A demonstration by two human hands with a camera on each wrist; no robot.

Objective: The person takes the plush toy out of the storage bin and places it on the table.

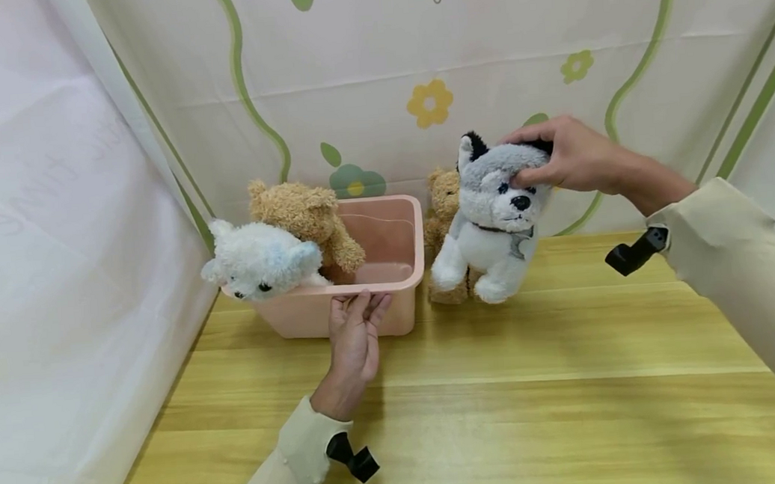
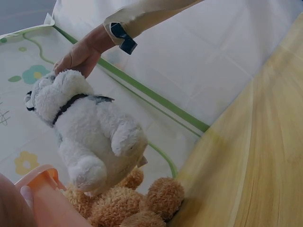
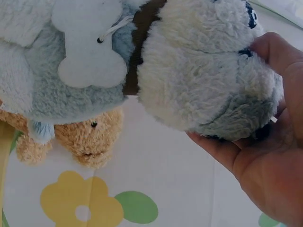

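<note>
Gripping the plush dog [image 1: 497,243] by the head with my right hand [image 1: 576,157], I have it at three o'clock from the pink bin [image 1: 301,317]; my left hand [image 1: 354,339] holds the bin's six-o'clock rim.

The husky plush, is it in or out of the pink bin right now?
Out: the head view shows the right hand gripping the husky plush by its head, beside the pink bin.

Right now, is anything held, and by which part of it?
The right grip holds the husky plush by its head. The left grip touches the pink bin's front rim; any hold is unclear.
</note>
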